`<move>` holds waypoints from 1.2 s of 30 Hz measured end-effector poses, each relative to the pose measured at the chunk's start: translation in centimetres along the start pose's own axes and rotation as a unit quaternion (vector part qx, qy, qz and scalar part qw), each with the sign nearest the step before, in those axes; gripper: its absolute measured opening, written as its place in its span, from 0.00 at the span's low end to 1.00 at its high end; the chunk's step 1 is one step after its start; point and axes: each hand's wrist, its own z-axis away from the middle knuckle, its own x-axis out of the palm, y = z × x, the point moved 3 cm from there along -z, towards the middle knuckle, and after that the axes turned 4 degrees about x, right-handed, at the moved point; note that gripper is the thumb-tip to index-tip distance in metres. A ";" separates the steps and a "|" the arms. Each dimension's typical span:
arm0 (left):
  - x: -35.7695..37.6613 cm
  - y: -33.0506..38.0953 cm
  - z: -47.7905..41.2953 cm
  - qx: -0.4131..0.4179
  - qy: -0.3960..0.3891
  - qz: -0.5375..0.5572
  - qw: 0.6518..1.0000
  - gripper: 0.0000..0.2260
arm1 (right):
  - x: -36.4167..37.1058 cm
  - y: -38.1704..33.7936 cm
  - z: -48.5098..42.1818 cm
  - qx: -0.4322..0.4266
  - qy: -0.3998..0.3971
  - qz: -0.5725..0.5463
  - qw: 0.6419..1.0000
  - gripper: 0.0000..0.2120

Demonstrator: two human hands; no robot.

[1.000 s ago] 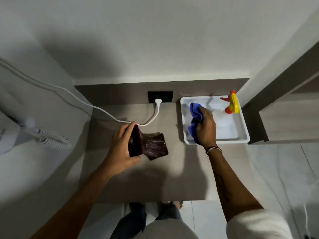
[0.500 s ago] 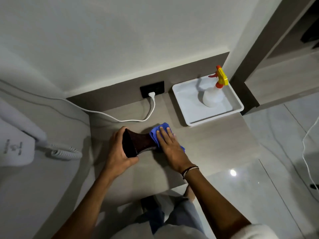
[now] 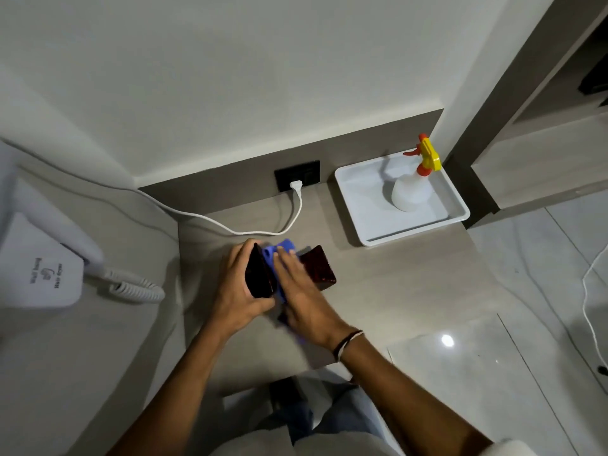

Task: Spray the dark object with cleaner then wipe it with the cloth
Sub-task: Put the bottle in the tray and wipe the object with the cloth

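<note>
grey-brown countertop (image 3: 394,291) fills the centre of the frame, running back to a dark upstand below the pale wall. white wall unit (image 3: 39,268) at left edge, its coiled cord (image 3: 135,287) trailing toward the counter. white tray (image 3: 362,199) at upper right of the counter, holding an upright spray bottle (image 3: 409,189) with yellow and orange trigger head, well apart from the hands. white cable (image 3: 230,227) loops across the back of the counter to a plug in the black socket (image 3: 297,174).

dark object (image 3: 320,268) sits mid-frame on the counter, glossy, reddish-brown at its right end, near-black at the left opening. left hand (image 3: 235,291) wraps that left end, fingers curled over the top, thumb underneath. right hand (image 3: 306,301) lies flat across the middle, fingers close together and extended, pressing the blue cloth (image 3: 278,255) against the object. cloth shows above the fingertips and again below the wrist. dark bands on right wrist.
</note>
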 end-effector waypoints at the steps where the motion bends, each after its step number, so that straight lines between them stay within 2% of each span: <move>1: 0.0 -0.1 -0.1 0.001 -0.004 0.003 1.000 0.45 | 0.6 -1.2 0.2 -0.022 0.007 -0.024 0.999 0.44; 4: -0.3 -0.3 0.0 0.003 -0.004 -0.037 0.999 0.44 | 0.5 0.4 0.7 -0.035 0.010 0.018 0.999 0.47; 6: -0.2 0.0 0.0 0.001 0.008 -0.054 0.998 0.47 | -1.0 3.9 1.2 0.035 -0.013 0.103 0.994 0.44; 8: 0.3 0.6 -0.1 -0.001 0.011 -0.047 0.999 0.49 | -2.1 5.4 1.3 0.107 -0.040 0.119 0.986 0.42; 9: 0.6 1.0 -0.3 0.001 0.011 -0.044 0.999 0.49 | -2.0 4.8 1.1 0.105 -0.036 0.090 0.990 0.44; 12: 0.9 1.7 -0.8 0.018 0.014 -0.026 0.999 0.47 | -0.2 -0.1 0.7 0.012 0.013 -0.038 0.999 0.41; 13: 0.7 1.6 -0.7 0.024 0.015 -0.024 0.999 0.45 | 0.3 -1.1 1.1 -0.009 0.024 -0.048 0.999 0.40; 15: 0.3 1.3 -0.6 0.024 0.009 -0.043 0.999 0.47 | 0.5 -0.3 1.5 -0.035 0.029 0.000 0.999 0.39; 16: 0.1 1.1 -0.6 0.023 0.004 -0.056 0.998 0.48 | 0.1 1.1 1.5 -0.023 0.026 0.047 0.998 0.40; 18: 0.1 0.7 -0.5 0.017 0.001 -0.062 0.998 0.49 | -1.0 4.7 1.6 0.060 -0.007 0.135 0.989 0.40; 19: 0.2 0.5 -0.4 0.011 0.003 -0.059 0.998 0.49 | -1.7 6.2 1.7 0.094 -0.022 0.132 0.987 0.40; 20: 0.4 0.3 -0.5 0.002 0.009 -0.051 0.999 0.49 | -2.4 7.2 1.7 0.113 -0.022 0.092 0.989 0.40; 22: 0.5 -0.5 -0.7 -0.043 0.041 -0.007 0.998 0.50 | -3.7 8.4 2.1 0.173 0.020 -0.069 0.982 0.41; 24: 0.5 -1.4 -0.6 -0.127 0.090 0.073 0.985 0.49 | -4.3 9.6 2.6 0.250 0.082 -0.218 0.940 0.39; 27: 1.1 -2.3 -0.1 -0.234 0.146 0.186 0.943 0.49 | -3.8 9.8 2.5 0.313 0.085 -0.352 0.878 0.34; 30: 1.6 -2.3 0.5 -0.263 0.150 0.204 0.931 0.45 | -3.5 9.0 1.6 0.329 0.093 -0.399 0.851 0.32; 32: 1.6 -2.3 1.0 -0.269 0.114 0.185 0.938 0.44 | -3.7 8.4 0.8 0.325 0.117 -0.396 0.851 0.31; 36: 1.0 -3.0 2.4 -0.221 -0.006 0.091 0.971 0.62 | -3.8 8.0 -1.1 0.287 0.141 -0.356 0.878 0.32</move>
